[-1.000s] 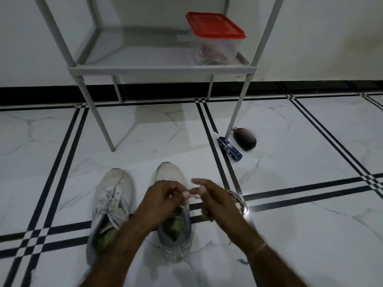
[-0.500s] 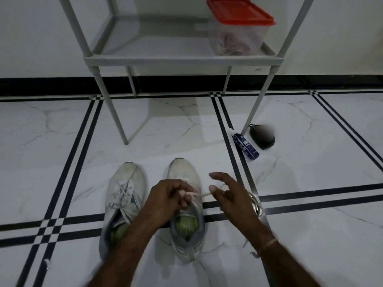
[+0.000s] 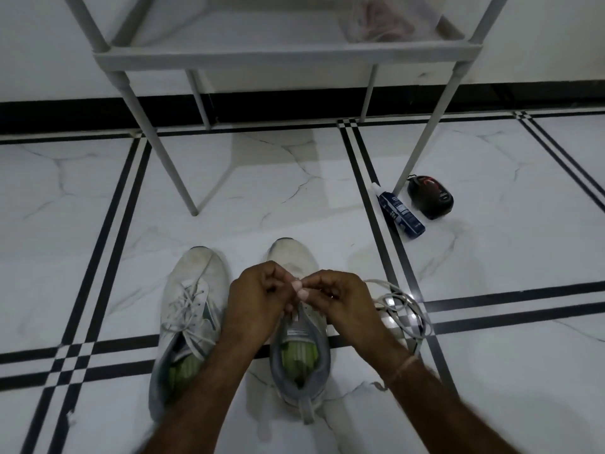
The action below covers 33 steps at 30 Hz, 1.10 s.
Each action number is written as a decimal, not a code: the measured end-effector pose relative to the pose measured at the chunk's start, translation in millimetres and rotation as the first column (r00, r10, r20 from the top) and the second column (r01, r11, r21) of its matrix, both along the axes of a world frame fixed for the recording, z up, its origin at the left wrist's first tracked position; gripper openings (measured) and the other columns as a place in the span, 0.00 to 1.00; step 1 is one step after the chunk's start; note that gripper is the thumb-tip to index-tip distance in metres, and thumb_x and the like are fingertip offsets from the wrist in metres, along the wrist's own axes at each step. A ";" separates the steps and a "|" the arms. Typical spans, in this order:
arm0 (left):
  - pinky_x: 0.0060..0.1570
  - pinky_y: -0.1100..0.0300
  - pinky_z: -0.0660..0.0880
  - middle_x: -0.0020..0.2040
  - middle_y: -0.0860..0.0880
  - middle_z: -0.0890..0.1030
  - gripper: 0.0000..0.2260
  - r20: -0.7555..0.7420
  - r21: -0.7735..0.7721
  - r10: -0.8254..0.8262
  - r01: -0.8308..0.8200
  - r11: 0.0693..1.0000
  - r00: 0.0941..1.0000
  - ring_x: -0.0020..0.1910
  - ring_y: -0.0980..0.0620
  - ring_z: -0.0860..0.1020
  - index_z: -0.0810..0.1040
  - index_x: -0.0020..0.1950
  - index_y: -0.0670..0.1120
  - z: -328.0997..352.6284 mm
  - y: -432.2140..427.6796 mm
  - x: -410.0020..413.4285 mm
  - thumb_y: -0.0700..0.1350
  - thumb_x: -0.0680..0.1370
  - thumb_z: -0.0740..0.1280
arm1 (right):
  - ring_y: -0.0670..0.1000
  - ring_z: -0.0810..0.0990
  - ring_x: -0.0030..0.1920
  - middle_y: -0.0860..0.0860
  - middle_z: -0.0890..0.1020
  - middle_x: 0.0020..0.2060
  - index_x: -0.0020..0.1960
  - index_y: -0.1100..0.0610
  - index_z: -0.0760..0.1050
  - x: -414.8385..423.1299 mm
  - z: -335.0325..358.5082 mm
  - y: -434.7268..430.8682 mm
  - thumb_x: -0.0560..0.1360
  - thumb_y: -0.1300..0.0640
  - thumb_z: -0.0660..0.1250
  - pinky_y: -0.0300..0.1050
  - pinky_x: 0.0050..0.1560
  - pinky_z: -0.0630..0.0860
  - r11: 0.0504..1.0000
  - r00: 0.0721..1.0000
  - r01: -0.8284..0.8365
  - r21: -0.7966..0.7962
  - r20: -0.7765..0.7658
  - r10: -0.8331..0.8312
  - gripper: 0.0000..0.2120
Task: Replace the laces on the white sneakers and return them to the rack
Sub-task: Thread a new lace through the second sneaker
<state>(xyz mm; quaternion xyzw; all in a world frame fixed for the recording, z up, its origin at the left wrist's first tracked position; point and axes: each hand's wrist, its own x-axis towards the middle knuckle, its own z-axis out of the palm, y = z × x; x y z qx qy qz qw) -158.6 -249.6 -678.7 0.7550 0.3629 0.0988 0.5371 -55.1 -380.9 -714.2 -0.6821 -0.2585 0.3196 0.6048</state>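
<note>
left hand (image 3: 258, 298), right hand (image 3: 337, 298): both pinching lace (image 3: 296, 285) | over right sneaker (image 3: 299, 352) | left sneaker (image 3: 188, 322) laced

Home entryway/hall: marble-look tiled floor (image 3: 262, 191) w/ black inlay, grey shoe rack (image 3: 278, 54), worn sneakers (image 3: 190, 309), shoe-care bottle (image 3: 401, 213).

The floor (image 3: 294, 178) is white marble with thin grey veins, crossed by paired black stripes. Both sneakers, the left sneaker (image 3: 190, 309) and the right sneaker (image 3: 296, 257), are off-white with green insoles and grey collars. The rack (image 3: 281, 54) is pale grey. The bottle (image 3: 402, 213) is dark blue with a white cap.
</note>
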 end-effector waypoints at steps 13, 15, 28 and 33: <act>0.47 0.68 0.73 0.57 0.53 0.82 0.14 -0.235 0.176 0.051 -0.009 0.984 0.971 0.48 0.57 0.82 0.82 0.59 0.52 -24.6 -8.5 -22.8 0.47 0.74 0.74 | 0.45 0.84 0.39 0.46 0.86 0.36 0.42 0.53 0.85 -11.4 -38.5 4.3 0.75 0.57 0.75 0.44 0.45 0.82 0.971 0.982 0.122 -0.207 0.166 -0.088 0.03; 0.52 0.65 0.74 0.57 0.52 0.84 0.14 -0.274 0.275 0.034 0.044 0.961 0.961 0.50 0.55 0.83 0.83 0.62 0.49 -23.4 -21.0 -35.8 0.44 0.77 0.70 | 0.45 0.84 0.41 0.45 0.85 0.37 0.42 0.51 0.84 -27.7 -41.5 -6.5 0.75 0.55 0.75 0.47 0.46 0.82 0.964 0.981 0.129 -0.233 0.172 -0.090 0.04; 0.39 0.78 0.71 0.38 0.61 0.86 0.04 -0.089 0.024 0.110 -0.109 0.994 0.990 0.40 0.67 0.82 0.88 0.47 0.50 -34.5 -30.0 -56.8 0.42 0.76 0.74 | 0.47 0.84 0.42 0.44 0.85 0.38 0.42 0.50 0.83 -61.7 -38.7 -19.3 0.73 0.50 0.71 0.54 0.47 0.82 0.942 0.971 0.223 -0.250 0.139 -0.193 0.05; 0.40 0.73 0.73 0.39 0.59 0.86 0.03 -0.086 -0.038 0.132 -0.136 0.990 0.988 0.40 0.63 0.82 0.88 0.46 0.52 -39.8 -29.5 -60.6 0.44 0.76 0.75 | 0.47 0.84 0.44 0.44 0.85 0.40 0.43 0.49 0.83 -69.5 -41.0 -17.8 0.72 0.46 0.71 0.55 0.49 0.81 0.926 0.965 0.259 -0.275 0.115 -0.235 0.08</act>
